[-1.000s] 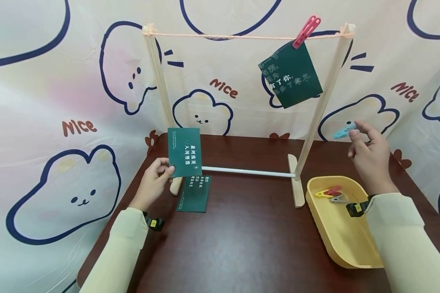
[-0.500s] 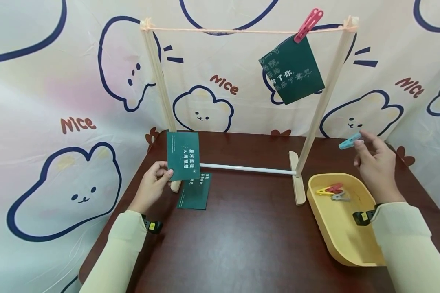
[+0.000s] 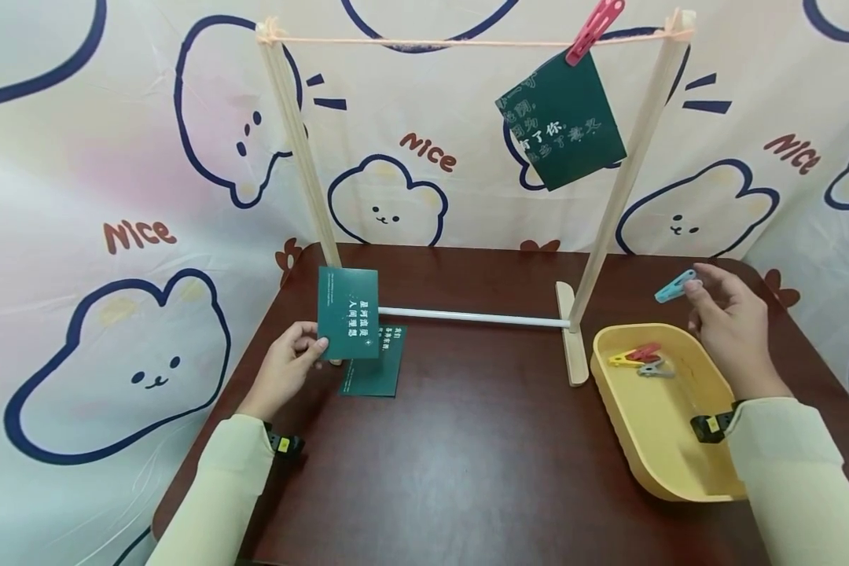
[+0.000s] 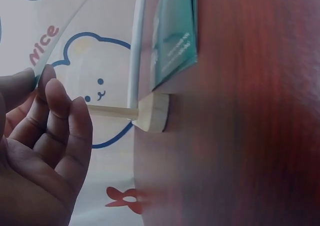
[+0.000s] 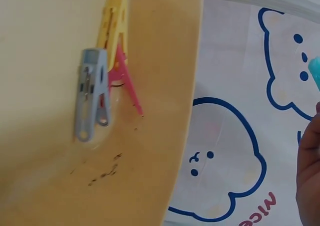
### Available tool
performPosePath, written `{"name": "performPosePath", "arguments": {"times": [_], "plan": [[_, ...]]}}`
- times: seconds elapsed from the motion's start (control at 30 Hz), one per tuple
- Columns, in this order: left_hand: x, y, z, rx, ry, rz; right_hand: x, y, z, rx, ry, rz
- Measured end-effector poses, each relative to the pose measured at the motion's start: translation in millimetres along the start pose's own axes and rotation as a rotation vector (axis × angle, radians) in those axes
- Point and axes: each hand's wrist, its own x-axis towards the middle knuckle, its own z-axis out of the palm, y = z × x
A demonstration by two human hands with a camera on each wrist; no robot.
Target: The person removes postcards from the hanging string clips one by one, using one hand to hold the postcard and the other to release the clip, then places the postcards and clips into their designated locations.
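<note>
My left hand (image 3: 286, 365) pinches a dark green card (image 3: 348, 313) with white writing by its lower left corner, thumb in front. In the left wrist view the held card is seen edge-on between thumb and finger. Behind and below it, more green cards (image 3: 375, 373) lie on the table. A light blue clothespin (image 3: 675, 286) is pinched between thumb and fingers of my right hand (image 3: 732, 326), above the far end of the yellow tray (image 3: 668, 472). Another green card (image 3: 562, 122) hangs tilted from the string (image 3: 424, 42), clipped by a pink clothespin (image 3: 594, 31).
The string runs between two wooden posts (image 3: 640, 157), joined low down by a white rod (image 3: 474, 317). Inside the tray lie a yellow clothespin (image 5: 114, 28), a grey clothespin (image 5: 90, 93) and a red clothespin (image 5: 127, 80). A printed curtain stands behind the brown table (image 3: 453, 472).
My left hand and its card have sunk slightly, in front of the cards on the table. My right hand has moved a little right and down with the blue clothespin. The view has tilted down.
</note>
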Motion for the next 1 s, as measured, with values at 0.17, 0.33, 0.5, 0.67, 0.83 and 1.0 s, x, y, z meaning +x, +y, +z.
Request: {"name": "performPosePath", "arguments": {"times": [0.17,0.33,0.5,0.67,0.83,1.0], "plan": [[0.1,-4.2,1.2,0.042,-0.02,-0.011,-0.6,5.0,0.8,-0.031,-0.022,0.002],[0.5,-6.7,5.2,0.042,-0.054,-0.026,-2.3,11.1,0.8,-0.049,-0.044,0.019],[-1.3,-10.6,10.0,0.066,-0.081,-0.055,-6.5,19.0,0.2,-0.038,-0.067,0.047],[-1.3,-12.5,12.3,0.073,-0.087,-0.061,-8.4,21.8,-2.0,-0.033,-0.085,0.055],[-2.0,-15.6,13.1,0.1,-0.1,-0.075,-10.1,24.6,-1.0,-0.054,-0.116,0.083],[-1.5,-17.5,16.0,0.114,-0.113,-0.096,-12.3,30.6,4.5,-0.092,-0.176,0.09]]}}
